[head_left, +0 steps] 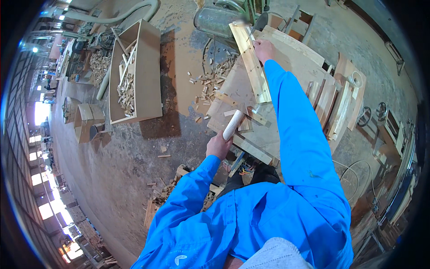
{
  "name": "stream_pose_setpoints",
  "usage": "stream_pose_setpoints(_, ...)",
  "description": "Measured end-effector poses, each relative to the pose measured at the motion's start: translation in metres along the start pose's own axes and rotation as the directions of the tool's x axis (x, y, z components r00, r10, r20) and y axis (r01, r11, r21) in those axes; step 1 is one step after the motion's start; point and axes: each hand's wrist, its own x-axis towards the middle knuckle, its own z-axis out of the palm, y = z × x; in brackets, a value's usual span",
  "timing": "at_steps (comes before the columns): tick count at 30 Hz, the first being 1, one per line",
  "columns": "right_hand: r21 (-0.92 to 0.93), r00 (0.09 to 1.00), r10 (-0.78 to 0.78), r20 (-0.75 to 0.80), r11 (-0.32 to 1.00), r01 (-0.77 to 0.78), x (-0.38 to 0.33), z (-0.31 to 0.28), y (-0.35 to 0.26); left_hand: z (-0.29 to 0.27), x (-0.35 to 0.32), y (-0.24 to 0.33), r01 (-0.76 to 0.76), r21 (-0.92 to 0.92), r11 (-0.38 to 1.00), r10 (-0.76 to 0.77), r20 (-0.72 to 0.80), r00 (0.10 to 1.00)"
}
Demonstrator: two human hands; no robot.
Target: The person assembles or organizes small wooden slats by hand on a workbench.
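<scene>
My left hand is closed around the lower end of a pale, rounded wooden piece. The piece slants up over the near edge of a wooden worktable. My right arm reaches far across the table. At its end my right hand is closed beside the far part of a long light wooden board; what its fingers hold, if anything, is hidden. A dark disc-like machine part stands just beyond that hand. Small wooden strips lie between the board and my left hand.
Several wood strips lie along the table's right side. A green machine stands at the far edge, with offcuts on the floor below. A large wooden box of scraps is at left. A cable loops at right.
</scene>
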Motion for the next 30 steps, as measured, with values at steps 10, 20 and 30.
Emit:
stream_pose_setpoints(10, -0.035, 1.000, -0.027, -0.004, 0.999, 0.027, -0.008, -0.001, -0.004, -0.002, -0.006, -0.003, 0.014, -0.021, 1.000, -0.014, 0.010, 1.000)
stream_pose_setpoints(20, -0.044, 1.000, 0.016, -0.002, 0.999, -0.016, -0.019, 0.003, -0.011, -0.004, -0.010, -0.009, -0.003, -0.014, 1.000, 0.004, 0.014, 1.000)
stream_pose_setpoints(30, -0.058, 1.000, 0.000, -0.001, 0.998, 0.000, -0.004, 0.001, 0.001, -0.005, -0.001, 0.006, 0.013, -0.025, 1.000, -0.013, 0.022, 1.000)
